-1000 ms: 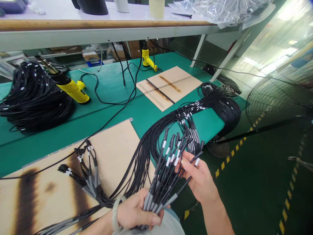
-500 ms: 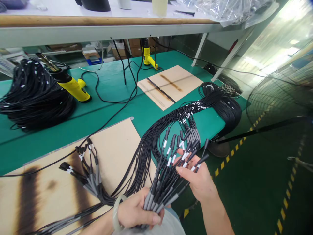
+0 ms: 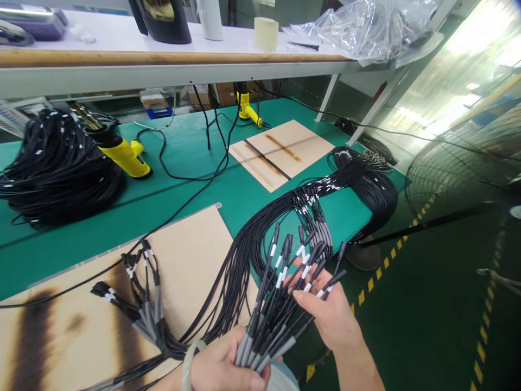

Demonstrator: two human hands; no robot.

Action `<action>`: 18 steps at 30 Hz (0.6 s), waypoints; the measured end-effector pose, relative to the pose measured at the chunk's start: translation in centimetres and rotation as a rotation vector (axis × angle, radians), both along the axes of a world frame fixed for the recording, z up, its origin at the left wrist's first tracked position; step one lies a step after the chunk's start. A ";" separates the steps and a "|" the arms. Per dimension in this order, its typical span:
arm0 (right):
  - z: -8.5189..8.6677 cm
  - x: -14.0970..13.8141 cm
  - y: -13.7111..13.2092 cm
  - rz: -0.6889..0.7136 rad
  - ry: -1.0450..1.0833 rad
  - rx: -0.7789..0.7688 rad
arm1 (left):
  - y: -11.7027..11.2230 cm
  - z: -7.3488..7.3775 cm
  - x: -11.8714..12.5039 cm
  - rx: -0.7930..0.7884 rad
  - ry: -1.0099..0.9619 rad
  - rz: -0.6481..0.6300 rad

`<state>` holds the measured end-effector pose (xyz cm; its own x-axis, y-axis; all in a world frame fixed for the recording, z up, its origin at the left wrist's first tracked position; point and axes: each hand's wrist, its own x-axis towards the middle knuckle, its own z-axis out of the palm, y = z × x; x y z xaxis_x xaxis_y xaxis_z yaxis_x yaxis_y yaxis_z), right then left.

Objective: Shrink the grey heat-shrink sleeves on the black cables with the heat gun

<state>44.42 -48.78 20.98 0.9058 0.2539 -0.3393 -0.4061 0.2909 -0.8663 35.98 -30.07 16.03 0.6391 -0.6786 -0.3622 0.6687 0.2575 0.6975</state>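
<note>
My left hand (image 3: 222,367), with a pale bangle (image 3: 186,366) on its wrist, grips a bundle of black cables (image 3: 268,320) with grey sleeves near the bottom of the view. The cable ends fan upward, with white markers and slim black tips (image 3: 297,260). My right hand (image 3: 329,317) holds several of these ends between thumb and fingers. Behind the bundle, the cables run back across a burn-marked plywood board (image 3: 191,244). A smaller group of sleeved cable ends (image 3: 140,296) lies on that board to the left.
A large black cable coil (image 3: 57,174) and a yellow heat gun (image 3: 126,158) sit on the green bench mat (image 3: 191,187). Further back are another heat gun (image 3: 245,107) and a scorched board (image 3: 280,155). A cable loop (image 3: 370,184) lies right; a fan guard (image 3: 459,157) stands beyond.
The whole view has tilted and shifted slightly, with the bench lower in the picture. My right hand has drawn back a little among the cable ends, and my left hand still grips the bundle.
</note>
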 end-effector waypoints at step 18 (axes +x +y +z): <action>-0.8 -0.3 -0.3 -0.034 0.044 -0.091 | -1.3 1.0 0.1 0.136 -0.076 -0.019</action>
